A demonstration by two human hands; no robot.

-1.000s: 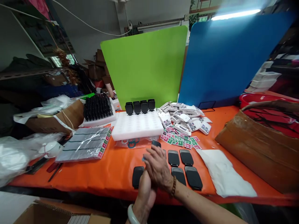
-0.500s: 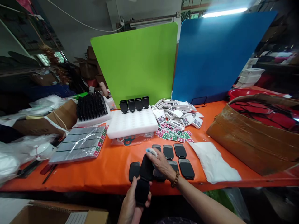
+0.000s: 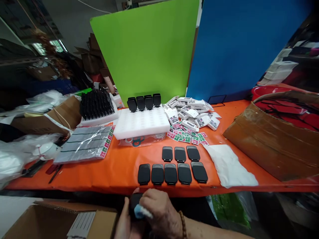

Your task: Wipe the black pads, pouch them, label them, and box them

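Note:
My left hand [image 3: 124, 220] holds a flat black rounded-corner piece [image 3: 135, 200] in front of the table's near edge. Over it, my right hand [image 3: 159, 210] is closed on a small blue-and-white wad [image 3: 142, 211], perhaps cloth, against or just above the piece's face. The lower part of the piece is hidden by my hands. On the orange table, similar black pieces lie flat in two rows: several in the front row [image 3: 170, 174] and three in the back row [image 3: 180, 154].
A white foam block [image 3: 142, 124] carries upright black pieces [image 3: 149, 102]. Beside it lie small white boxes [image 3: 191, 111] and colored cards [image 3: 185, 134]. A white cloth-like sheet [image 3: 231, 166] and brown carton [image 3: 274, 142] are right; a plastic-wrapped stack [image 3: 86, 142] is left, an open box [image 3: 99, 220] lower left.
Both hands have come down toward me, below the table edge, and the wad is now at the held piece. The front row is now uncovered. The view has tilted downward.

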